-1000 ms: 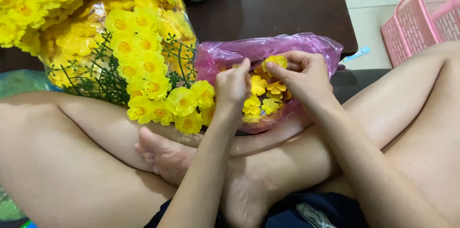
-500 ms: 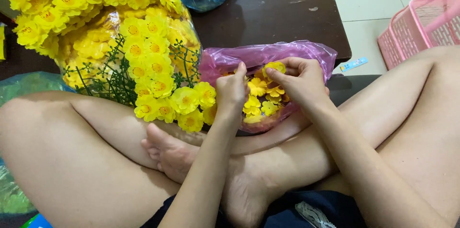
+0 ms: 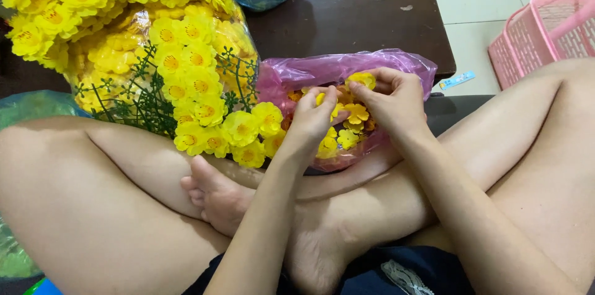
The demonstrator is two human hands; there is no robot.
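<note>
Yellow flower heads (image 3: 354, 113) in pink bag (image 3: 347, 67), half hidden behind both hands.

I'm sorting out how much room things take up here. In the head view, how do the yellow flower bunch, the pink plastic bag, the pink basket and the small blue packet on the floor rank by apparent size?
1. Yellow flower bunch, by far the largest.
2. Pink plastic bag.
3. Pink basket; it is cut off by the frame edge and lies farther from the camera, so its place below the bag is unsure.
4. Small blue packet, the smallest.
</note>
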